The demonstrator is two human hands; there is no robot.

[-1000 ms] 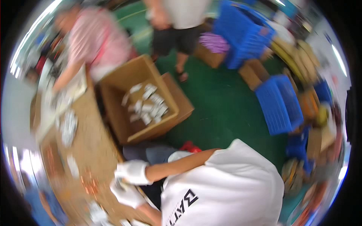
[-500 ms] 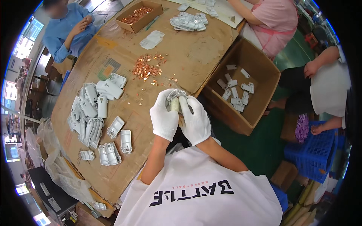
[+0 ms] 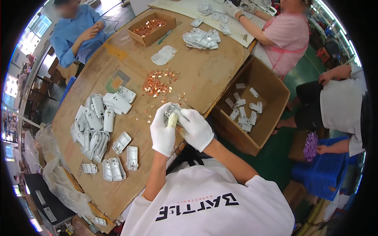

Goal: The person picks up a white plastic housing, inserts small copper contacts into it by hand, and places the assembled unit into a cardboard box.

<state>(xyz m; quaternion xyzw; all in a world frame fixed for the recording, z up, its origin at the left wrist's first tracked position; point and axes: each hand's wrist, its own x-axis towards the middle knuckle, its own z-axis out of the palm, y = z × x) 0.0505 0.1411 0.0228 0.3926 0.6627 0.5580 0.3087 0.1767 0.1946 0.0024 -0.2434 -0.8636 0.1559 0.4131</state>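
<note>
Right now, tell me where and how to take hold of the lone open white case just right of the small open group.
Grip the white case across its two long walls, about midway, probably best from above and slightly right. It lies hollow side up, longer than wide, so those walls offer opposite edges; the neighbouring cases lie close on its left.

- Table (image 3: 212,70) topped with worn brown cardboard, reaching from the lower left to the top centre of the frame
- Whitish tabletop (image 3: 239,38) adjoining its far end, top centre
- Green floor (image 3: 308,66) at the upper right
- Pale grey floor (image 3: 115,16) at the upper left
- Bright windows (image 3: 33,34) along the upper-left rim
- Strip lights (image 3: 341,33) curving down the upper-right rim
</note>
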